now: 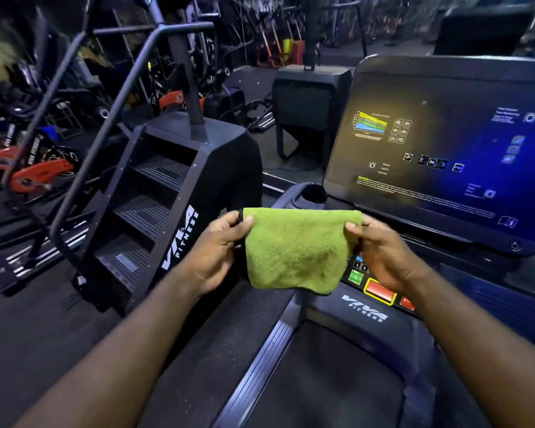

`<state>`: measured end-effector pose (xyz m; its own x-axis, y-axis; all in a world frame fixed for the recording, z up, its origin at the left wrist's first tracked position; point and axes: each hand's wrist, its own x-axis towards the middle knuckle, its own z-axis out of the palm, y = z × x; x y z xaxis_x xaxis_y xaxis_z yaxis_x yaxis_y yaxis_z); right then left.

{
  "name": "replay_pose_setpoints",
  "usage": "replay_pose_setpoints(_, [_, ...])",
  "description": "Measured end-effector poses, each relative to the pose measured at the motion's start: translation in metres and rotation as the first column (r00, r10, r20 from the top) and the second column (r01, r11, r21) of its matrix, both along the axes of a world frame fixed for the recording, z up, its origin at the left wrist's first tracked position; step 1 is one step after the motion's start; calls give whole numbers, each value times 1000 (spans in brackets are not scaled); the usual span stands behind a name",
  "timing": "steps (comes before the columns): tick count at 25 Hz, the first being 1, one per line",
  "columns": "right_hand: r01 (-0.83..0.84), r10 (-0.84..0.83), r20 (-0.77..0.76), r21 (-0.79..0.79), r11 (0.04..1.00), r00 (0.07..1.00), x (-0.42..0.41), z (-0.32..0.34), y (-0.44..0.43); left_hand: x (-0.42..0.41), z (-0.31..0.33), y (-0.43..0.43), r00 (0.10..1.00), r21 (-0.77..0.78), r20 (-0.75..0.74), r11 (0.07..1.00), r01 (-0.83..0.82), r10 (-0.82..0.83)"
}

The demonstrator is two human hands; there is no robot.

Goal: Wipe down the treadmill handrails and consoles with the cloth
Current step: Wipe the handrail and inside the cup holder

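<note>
Advise holding the green cloth [297, 251], pinched at its upper corners by left hand [220, 251] and right hand [380, 254], folded flat before pressing squarely onto the console screen [445, 149].

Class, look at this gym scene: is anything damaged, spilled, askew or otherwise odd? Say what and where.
Nothing serious. The green cloth, pinched at its top corners by the left hand and right hand, has a darker patch near its middle, perhaps damp or dirt. The treadmill console is lit and looks intact.
</note>
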<state>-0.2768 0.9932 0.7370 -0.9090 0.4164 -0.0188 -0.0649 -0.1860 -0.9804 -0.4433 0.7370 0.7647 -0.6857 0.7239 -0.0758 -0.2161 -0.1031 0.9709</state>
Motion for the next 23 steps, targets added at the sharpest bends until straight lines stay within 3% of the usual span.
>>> replay_pose_setpoints(2, [41,-37,35,-130,991,999,-5,-12,-18,18,-14,8,988,18,138,997,-74,70])
replay_pose_setpoints(4, [199,-192,78,-93,976,978,-9,-21,-29,25,-26,15,988,-47,68,989,-138,141])
replay_pose_setpoints(6, [379,-389,17,195,905,921,-8,-22,-41,30,-26,16,975,-84,-118,977,-198,187])
replay_pose_setpoints(8, [521,-530,-151,530,669,834,-1,-21,-70,42,-24,19,900,-129,-375,949,-288,222])
replay_pose_setpoints(9, [550,-535,-229,601,579,813,2,-17,-93,54,-22,21,858,-144,-473,943,-302,202])
replay_pose_setpoints(10, [538,-490,-271,629,561,828,3,-15,-116,67,-22,24,829,-147,-535,948,-281,163])
replay_pose_setpoints(11, [512,-430,-295,630,584,853,4,-15,-134,78,-22,24,829,-134,-544,961,-240,131])
replay_pose_setpoints(13, [397,-291,-271,568,721,917,6,-20,-151,84,-22,20,872,-56,-464,977,-205,156])
replay_pose_setpoints(15, [278,-170,-238,557,782,956,11,-25,-148,73,-22,15,878,7,-414,966,-259,239])
replay_pose_setpoints(16, [263,-157,-233,550,793,960,13,-27,-146,66,-21,12,871,15,-405,954,-298,279])
replay_pose_setpoints(18, [365,-283,-238,474,801,929,12,-31,-146,56,-20,9,895,76,-310,947,-312,320])
replay_pose_setpoints(20, [461,-445,-152,459,759,883,9,-34,-145,53,-19,7,962,197,-78,950,-243,262])
replay_pose_setpoints(23, [243,-307,100,406,881,946,16,-37,-146,52,-12,6,989,296,106,946,-134,107])
